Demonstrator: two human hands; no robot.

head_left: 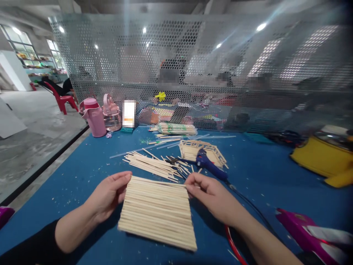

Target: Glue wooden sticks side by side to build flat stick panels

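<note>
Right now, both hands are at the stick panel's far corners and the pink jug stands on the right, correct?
No: the head view shows the pink jug on the left, not the right. The left hand and right hand are at far corners of the stick panel.

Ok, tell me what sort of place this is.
Likely a craft workshop: a panel of wooden sticks, a glue gun on the blue table, and a perforated metal screen behind.

You face a perforated grey metal screen [135,62] behind a pink lidded jug [96,120]; leftward stands a red plastic chair [65,99].
</note>
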